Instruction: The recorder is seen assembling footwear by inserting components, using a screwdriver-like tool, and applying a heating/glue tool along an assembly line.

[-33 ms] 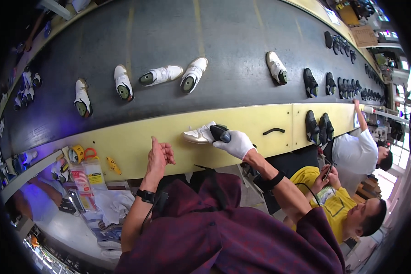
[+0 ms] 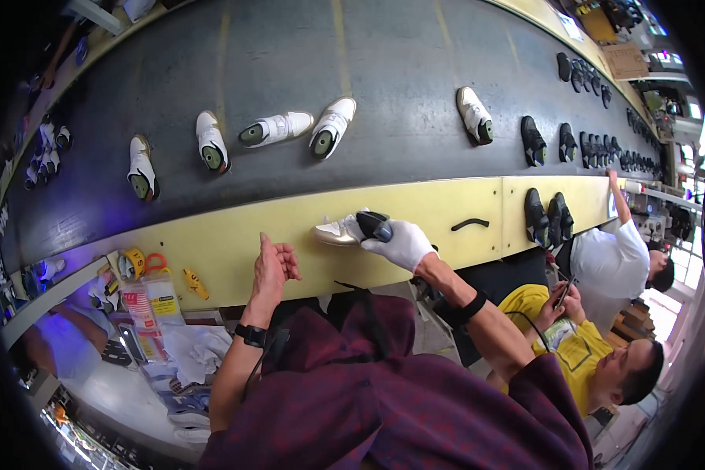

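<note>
My right hand (image 2: 401, 244), in a white glove, is shut on a small black tool (image 2: 374, 225) pressed against the heel end of a pale cream shoe (image 2: 335, 232). The shoe lies on its side on the yellow ledge (image 2: 235, 235) in front of a dark conveyor belt (image 2: 384, 102). My bare left hand (image 2: 272, 265) is raised upright to the left of the shoe, fingers loosely apart, holding nothing and clear of the shoe. A black watch (image 2: 252, 335) sits on that wrist.
Several white shoes (image 2: 276, 128) lie on the belt and black shoes (image 2: 534, 141) run off to the right. Two black shoes (image 2: 547, 218) stand on the ledge. A person in yellow (image 2: 580, 345) and one in white (image 2: 615, 262) are at right. Bottles and tape (image 2: 145, 290) sit at left.
</note>
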`<state>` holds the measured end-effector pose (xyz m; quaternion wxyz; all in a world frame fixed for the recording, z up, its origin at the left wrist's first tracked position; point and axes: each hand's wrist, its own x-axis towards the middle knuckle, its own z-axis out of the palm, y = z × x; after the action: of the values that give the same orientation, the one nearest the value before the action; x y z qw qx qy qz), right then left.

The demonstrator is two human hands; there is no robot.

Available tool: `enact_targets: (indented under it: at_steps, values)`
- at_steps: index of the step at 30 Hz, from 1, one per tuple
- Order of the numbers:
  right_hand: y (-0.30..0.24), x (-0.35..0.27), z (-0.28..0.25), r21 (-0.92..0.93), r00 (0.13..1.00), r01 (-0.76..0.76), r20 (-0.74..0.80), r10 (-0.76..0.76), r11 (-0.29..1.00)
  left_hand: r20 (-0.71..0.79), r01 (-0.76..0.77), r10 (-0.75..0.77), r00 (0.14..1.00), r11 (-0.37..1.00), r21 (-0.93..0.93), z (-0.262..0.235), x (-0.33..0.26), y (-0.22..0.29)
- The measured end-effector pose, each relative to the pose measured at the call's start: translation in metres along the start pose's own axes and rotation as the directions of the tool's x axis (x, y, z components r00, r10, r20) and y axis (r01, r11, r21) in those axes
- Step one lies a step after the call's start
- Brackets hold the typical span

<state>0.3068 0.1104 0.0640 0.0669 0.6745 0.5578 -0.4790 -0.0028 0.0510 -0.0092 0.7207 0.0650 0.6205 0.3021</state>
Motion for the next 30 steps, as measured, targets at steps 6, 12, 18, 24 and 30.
enact_targets:
  at_steps: [6,12,18,24,30]
  values:
    - [-0.046,0.032,0.001,-0.136,0.992,-0.033,0.117,0.049,0.990,-0.022,-0.008,0.009,1.000,1.000,0.007,0.007,-0.001,-0.004]
    - [-0.032,0.030,0.008,-0.114,0.999,0.003,0.048,0.002,0.993,0.064,0.046,-0.049,0.997,0.998,0.052,0.014,0.007,-0.019]
    - [0.035,0.013,-0.021,0.388,0.969,0.056,-0.242,0.042,0.920,0.121,0.085,-0.123,0.985,0.958,0.275,0.056,0.019,-0.020]
    - [0.163,0.070,-0.057,0.450,0.870,-0.175,-0.345,0.351,0.876,0.154,0.265,-0.257,0.954,0.964,-0.033,0.113,0.042,-0.022]
    - [0.149,0.054,-0.061,0.280,0.825,-0.048,-0.530,0.196,0.959,0.148,0.056,-0.039,0.988,0.992,-0.113,0.122,0.034,-0.023]
